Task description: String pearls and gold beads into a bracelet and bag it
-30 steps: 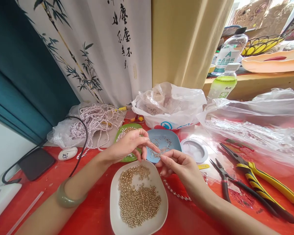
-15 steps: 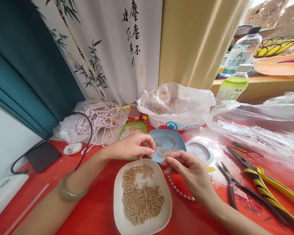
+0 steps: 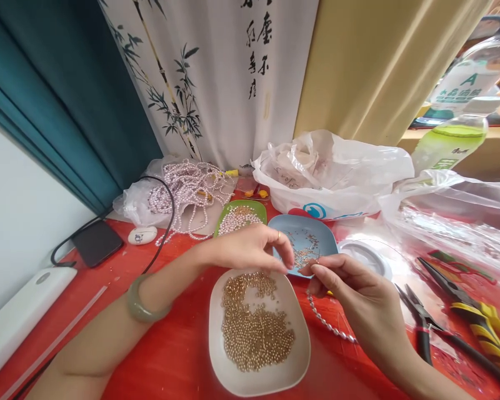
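Observation:
My right hand (image 3: 354, 294) pinches the upper end of a strand of pearly beads (image 3: 331, 328), which hangs below its fingers onto the red tabletop. My left hand (image 3: 250, 247) hovers over the back edge of a white dish (image 3: 302, 372) full of small gold beads (image 3: 258, 339). Its thumb and fingertips come close together; anything between them is too small to make out. Behind both hands lies a blue tray (image 3: 329, 233) holding small metal pins and findings. A green tray (image 3: 258, 206) with pink and gold beads is partly covered by the left hand.
To the right lie black-handled pliers (image 3: 420, 316) and yellow-and-black pliers (image 3: 466, 300). Plastic bags (image 3: 333, 189) stand at the back. Pink bead strands (image 3: 191, 189), a black cable (image 3: 173, 214) and a white oval case (image 3: 142, 235) are on the left. A white round lid (image 3: 383, 264) lies beside the blue tray.
The view has shifted, so the table things appear farther right or lower. My left hand has moved slightly nearer my right hand, which still holds the bead strand.

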A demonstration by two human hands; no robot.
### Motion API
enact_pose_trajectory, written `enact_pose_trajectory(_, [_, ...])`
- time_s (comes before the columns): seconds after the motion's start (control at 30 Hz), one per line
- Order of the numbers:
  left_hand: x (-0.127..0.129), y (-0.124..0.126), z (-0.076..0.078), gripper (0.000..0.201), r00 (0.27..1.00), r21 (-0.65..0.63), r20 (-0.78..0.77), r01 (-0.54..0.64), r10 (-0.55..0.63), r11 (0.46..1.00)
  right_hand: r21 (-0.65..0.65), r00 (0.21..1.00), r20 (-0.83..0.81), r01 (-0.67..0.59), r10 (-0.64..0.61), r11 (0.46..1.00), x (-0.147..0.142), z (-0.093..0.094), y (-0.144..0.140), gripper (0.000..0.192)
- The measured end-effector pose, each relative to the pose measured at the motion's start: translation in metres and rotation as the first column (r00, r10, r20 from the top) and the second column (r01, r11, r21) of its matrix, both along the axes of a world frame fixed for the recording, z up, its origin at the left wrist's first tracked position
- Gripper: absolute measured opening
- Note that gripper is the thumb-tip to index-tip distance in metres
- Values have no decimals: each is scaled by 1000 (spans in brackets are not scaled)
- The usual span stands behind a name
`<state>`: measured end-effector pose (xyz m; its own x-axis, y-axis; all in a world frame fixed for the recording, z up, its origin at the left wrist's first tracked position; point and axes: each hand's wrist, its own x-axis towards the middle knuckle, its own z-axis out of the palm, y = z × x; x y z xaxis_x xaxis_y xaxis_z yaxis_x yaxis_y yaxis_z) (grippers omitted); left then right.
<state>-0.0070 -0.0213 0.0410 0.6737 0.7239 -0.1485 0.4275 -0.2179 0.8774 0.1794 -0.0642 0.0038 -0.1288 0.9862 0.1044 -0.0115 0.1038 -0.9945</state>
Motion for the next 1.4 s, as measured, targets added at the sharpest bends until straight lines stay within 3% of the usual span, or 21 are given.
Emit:
enact_pose_trajectory(0.1, [13, -5, -11, 17, 964, -320, 233, -49, 129, 946, 110, 996, 63, 55, -62, 992, 1, 5, 0, 5])
enact_pose_trajectory(0.23, [24, -10, -20, 18, 904, -460, 364, -33, 223, 887, 210, 993, 84, 58, -77, 976, 3, 11, 1, 9])
enact_pose_trajectory(0.47, [28, -11, -20, 11, 843, -437, 432, -115, 321, 892, 262, 987, 94, 100, -129, 960, 4, 17, -3, 12])
enact_pose_trajectory(0.7, [29, -17, -18, 7, 842, -509, 494, 79, 216, 857, 291, 992, 97, 44, -76, 956, 5, 18, -6, 10])
enact_pose_trajectory(0.9, [27, -15, -18, 6, 855, -507, 446, -3, 265, 862, 268, 967, 107, 196, -232, 943, 9, 31, -4, 5])
enact_pose_trajectory(1.1, [27, -13, -20, 4, 850, -499, 441, -36, 290, 866, 194, 950, 253, 137, -184, 971, 16, 31, 12, 14])
enact_pose_trajectory(1.2, [28, -13, -21, 6, 835, -515, 450, -48, 317, 856, 167, 955, 232, 150, -187, 975, 20, 27, 17, 22])
enact_pose_trajectory(1.4, [30, -14, -21, 7, 845, -524, 415, -79, 336, 848, 163, 966, 229, 86, -122, 983, 23, 30, 15, 17])
